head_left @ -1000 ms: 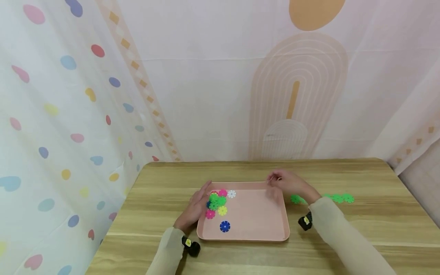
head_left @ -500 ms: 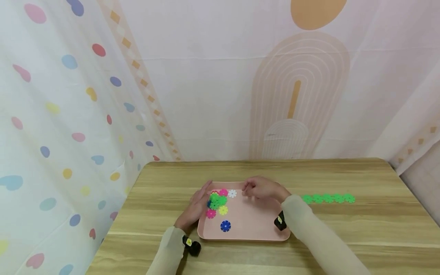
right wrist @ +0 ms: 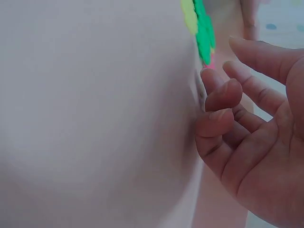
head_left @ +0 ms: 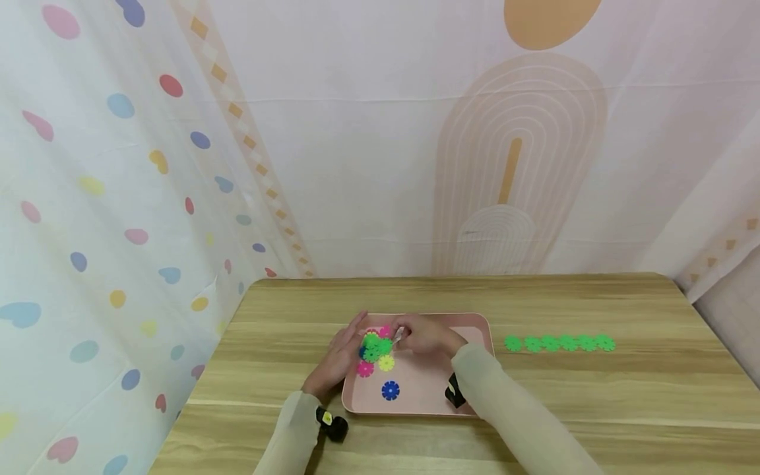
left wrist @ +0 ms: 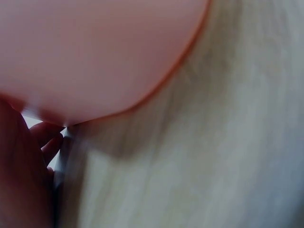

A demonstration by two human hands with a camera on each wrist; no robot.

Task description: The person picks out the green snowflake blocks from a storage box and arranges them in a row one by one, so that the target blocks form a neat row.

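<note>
In the head view a pink tray [head_left: 427, 406] lies on the wooden table. My left hand [head_left: 337, 361] rests along its left rim, fingers extended. My right hand [head_left: 424, 334] is inside the tray at the upper middle, its fingertips at a white notched plastic disc [head_left: 398, 335] that they partly cover. In the right wrist view the fingers of the right hand [right wrist: 251, 114] are bent, with the thumb apart from them. Beside the left hand is a pile of green discs [head_left: 371, 354], with a yellow disc [head_left: 386, 363] and a pink disc [head_left: 365, 369] near it.
A dark blue disc [head_left: 390, 390] lies by itself near the tray's front. To the right of the tray, a row of green discs [head_left: 551, 343] stretches along the table [head_left: 594, 409]. A patterned curtain [head_left: 380, 165] hangs behind the table.
My right hand has moved left from the tray's upper right corner to the white disc, uncovering the whole green row. The left hand stays at the left rim.
</note>
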